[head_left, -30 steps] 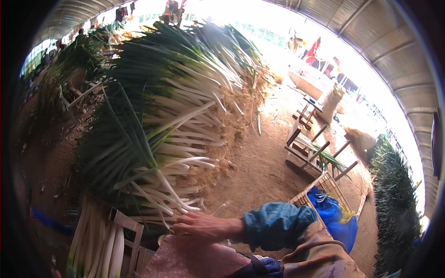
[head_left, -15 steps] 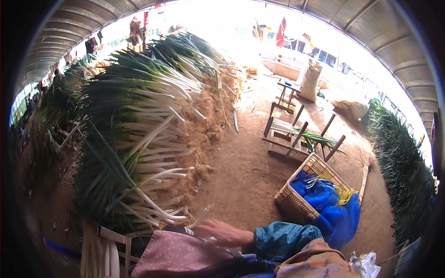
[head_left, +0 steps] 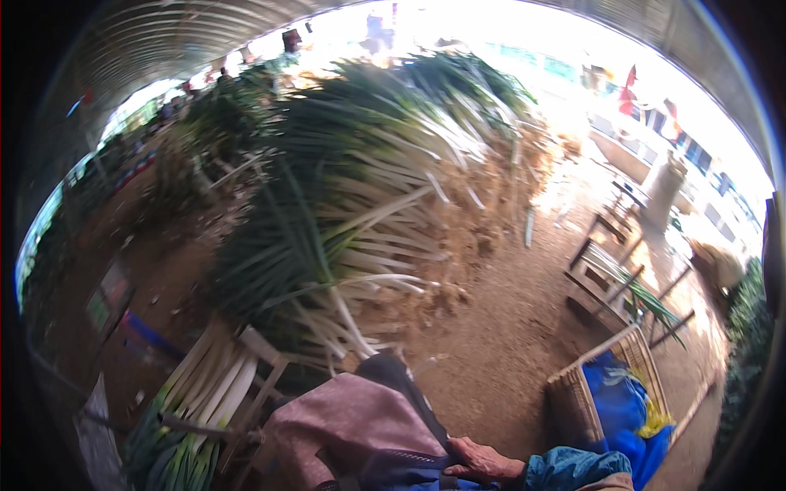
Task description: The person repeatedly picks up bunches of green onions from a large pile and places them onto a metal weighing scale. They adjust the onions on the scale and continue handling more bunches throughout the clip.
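My right hand (head_left: 485, 460), below a teal sleeve cuff (head_left: 577, 470), is low at the right edge of my lap. Its fingers are bent and drawn together; whatever they may hold is too blurred to make out. Beside it lie pink patterned cloth (head_left: 352, 417) and dark cloth (head_left: 399, 385) over my lap. My left hand is out of sight. Ahead spreads a big heap of leeks (head_left: 360, 204), green tops to the left and pale roots to the right. Trimmed-looking leeks (head_left: 214, 380) lie in a wooden frame (head_left: 266, 348) at lower left.
On the right stands a tan plastic crate (head_left: 569, 401) with blue netting (head_left: 614, 401) and yellow netting (head_left: 655, 417). Behind it, an upturned wooden stool (head_left: 606, 286) holds a few leeks. A filled pale sack (head_left: 663, 192) stands farther back on the dirt floor (head_left: 499, 335).
The view has swung left, so the heap and crate sit farther right and the framed leeks show more. My right hand has drawn back from beside a pale leek stalk to the lap's right edge.
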A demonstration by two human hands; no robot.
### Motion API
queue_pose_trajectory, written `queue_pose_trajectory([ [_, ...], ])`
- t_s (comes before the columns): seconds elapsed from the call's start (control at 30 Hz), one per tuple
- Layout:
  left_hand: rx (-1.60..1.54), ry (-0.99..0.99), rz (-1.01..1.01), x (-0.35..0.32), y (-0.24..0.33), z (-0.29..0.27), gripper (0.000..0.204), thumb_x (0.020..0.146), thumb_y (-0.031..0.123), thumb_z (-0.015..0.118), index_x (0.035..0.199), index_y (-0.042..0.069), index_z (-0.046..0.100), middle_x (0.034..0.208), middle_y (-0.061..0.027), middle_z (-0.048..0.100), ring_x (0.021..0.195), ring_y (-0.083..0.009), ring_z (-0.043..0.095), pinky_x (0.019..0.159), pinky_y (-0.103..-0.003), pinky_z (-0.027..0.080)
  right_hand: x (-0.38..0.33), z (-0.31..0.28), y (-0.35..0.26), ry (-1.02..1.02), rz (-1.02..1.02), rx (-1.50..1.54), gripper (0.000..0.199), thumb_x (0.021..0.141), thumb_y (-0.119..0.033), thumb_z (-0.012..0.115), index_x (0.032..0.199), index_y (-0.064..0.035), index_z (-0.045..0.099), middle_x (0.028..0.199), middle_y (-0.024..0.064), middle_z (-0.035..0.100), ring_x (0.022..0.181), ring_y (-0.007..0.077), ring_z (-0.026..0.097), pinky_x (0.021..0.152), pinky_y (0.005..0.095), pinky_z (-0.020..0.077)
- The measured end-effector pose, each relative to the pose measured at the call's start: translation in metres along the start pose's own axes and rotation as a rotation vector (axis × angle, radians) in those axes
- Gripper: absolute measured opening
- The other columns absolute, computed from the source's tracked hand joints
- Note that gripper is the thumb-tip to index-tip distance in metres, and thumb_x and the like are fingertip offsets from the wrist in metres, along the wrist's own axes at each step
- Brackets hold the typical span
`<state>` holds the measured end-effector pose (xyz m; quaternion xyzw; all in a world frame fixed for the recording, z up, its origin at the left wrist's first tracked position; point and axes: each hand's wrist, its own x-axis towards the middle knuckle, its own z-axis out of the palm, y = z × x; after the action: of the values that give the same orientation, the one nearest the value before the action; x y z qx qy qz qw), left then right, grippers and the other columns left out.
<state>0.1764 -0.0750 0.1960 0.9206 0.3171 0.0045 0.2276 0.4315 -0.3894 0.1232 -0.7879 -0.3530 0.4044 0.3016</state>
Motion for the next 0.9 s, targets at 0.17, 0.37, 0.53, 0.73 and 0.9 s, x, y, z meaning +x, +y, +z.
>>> queue_pose_trajectory([
  [0.17, -0.198, -0.141, -0.388, -0.038, 0.012, 0.014, 0.057, 0.084, 0.027, 0.069, 0.13, 0.0, 0.048, 0.127, -0.0242, 0.052, 0.119, -0.0387, 0.05, 0.096, -0.043, 0.043, 0.013, -0.017, -0.011, -0.103, -0.01, -0.163, 0.059, 0.09, -0.049, 0.054, 0.129, -0.0061, 0.04, 0.118, 0.0233, 0.049, 0.111, 0.0405, 0.049, 0.091, 0.0479, 0.0419],
  [0.37, -0.184, -0.204, -0.237, -0.022, -0.001, 0.005, 0.047, 0.082, 0.025, 0.07, 0.119, -0.001, 0.057, 0.114, -0.0231, 0.061, 0.106, -0.0397, 0.057, 0.087, -0.043, 0.048, -0.004, -0.01, -0.045, 0.057, -0.421, 0.083, 0.032, 0.087, -0.019, 0.059, 0.115, -0.0031, 0.059, 0.108, 0.0168, 0.056, 0.093, 0.0309, 0.058, 0.078, 0.0414, 0.0487],
  [0.53, -0.14, 0.177, 0.143, 0.049, 0.018, -0.003, 0.041, 0.081, 0.021, 0.069, 0.115, 0.001, 0.057, 0.11, -0.0171, 0.061, 0.102, -0.036, 0.058, 0.084, -0.044, 0.047, 0.009, -0.02, -0.061, -0.298, -0.679, -0.016, 0.037, 0.087, -0.022, 0.056, 0.12, -0.0054, 0.058, 0.114, 0.0181, 0.053, 0.102, 0.0351, 0.054, 0.086, 0.0451, 0.0454],
  [0.73, 0.079, 0.205, 0.651, 0.112, 0.053, 0.031, 0.039, 0.084, 0.021, 0.066, 0.117, 0.001, 0.058, 0.111, -0.0176, 0.061, 0.101, -0.0333, 0.058, 0.086, -0.042, 0.047, 0.018, 0.021, -0.031, -0.171, -0.437, -0.225, 0.048, 0.09, -0.025, 0.055, 0.135, -0.0096, 0.046, 0.117, 0.0188, 0.056, 0.11, 0.036, 0.053, 0.091, 0.0459, 0.0449],
  [0.9, -0.121, 0.283, 0.661, 0.125, 0.014, 0.039, 0.044, 0.084, 0.021, 0.067, 0.122, 0.001, 0.057, 0.116, -0.0223, 0.059, 0.108, -0.0373, 0.056, 0.092, -0.043, 0.046, -0.028, 0.02, -0.01, -0.072, -0.11, 0.037, 0.048, 0.093, -0.026, 0.054, 0.137, -0.0089, 0.044, 0.116, 0.0193, 0.061, 0.109, 0.0334, 0.058, 0.093, 0.0426, 0.0452],
])
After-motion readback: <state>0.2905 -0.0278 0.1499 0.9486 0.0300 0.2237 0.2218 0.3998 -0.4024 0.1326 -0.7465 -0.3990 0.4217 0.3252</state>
